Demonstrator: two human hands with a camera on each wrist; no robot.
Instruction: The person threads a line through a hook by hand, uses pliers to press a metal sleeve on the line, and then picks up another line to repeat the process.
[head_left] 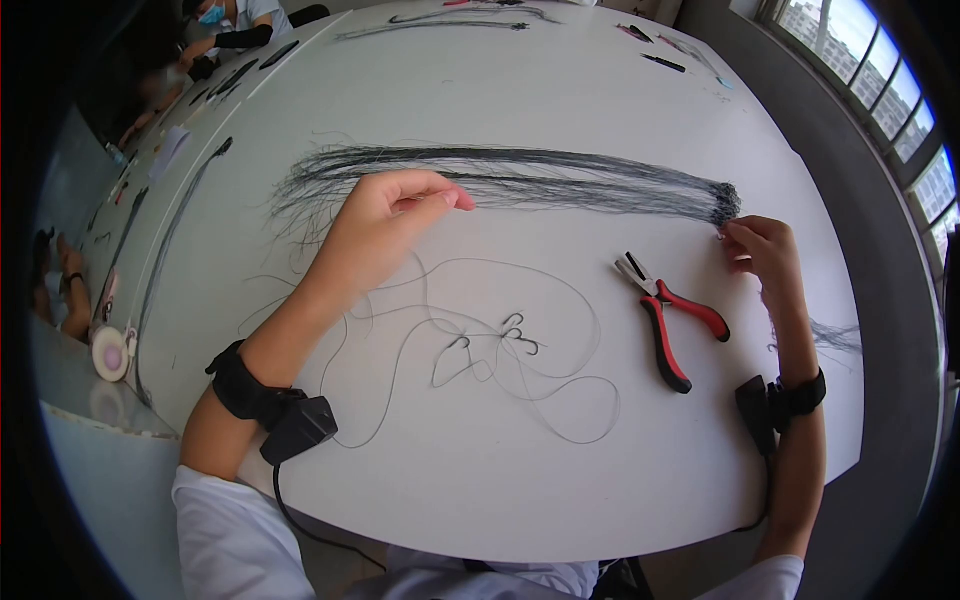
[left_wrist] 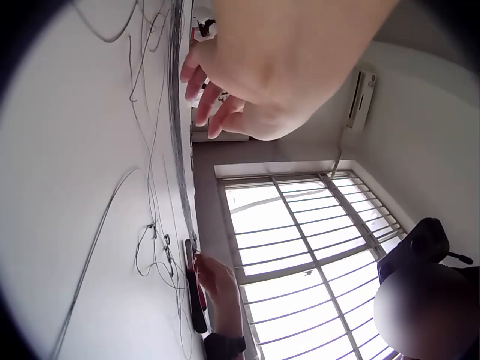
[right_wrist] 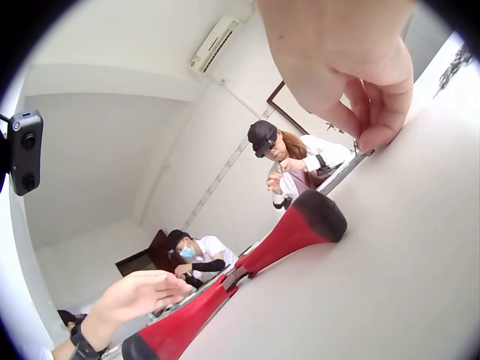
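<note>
Dark strands [head_left: 480, 155] lay across the counter [head_left: 480, 500], their knotted end [head_left: 727, 203] toward its right edge, probably straightened against tangling. The left hand [head_left: 392, 210] hovered over them, loose and seemingly empty; the right hand [head_left: 768, 248] bent beside the knotted end, its grasp unclear.

A wall-mounted air conditioner [left_wrist: 362, 100] hangs near a barred window [left_wrist: 301, 259].

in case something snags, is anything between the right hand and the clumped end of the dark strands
Nothing visible does: the right hand is close beside the clumped end of the dark strands; whether they touch is unclear. The red-handled pliers lie nearer the person, off that short path.
</note>
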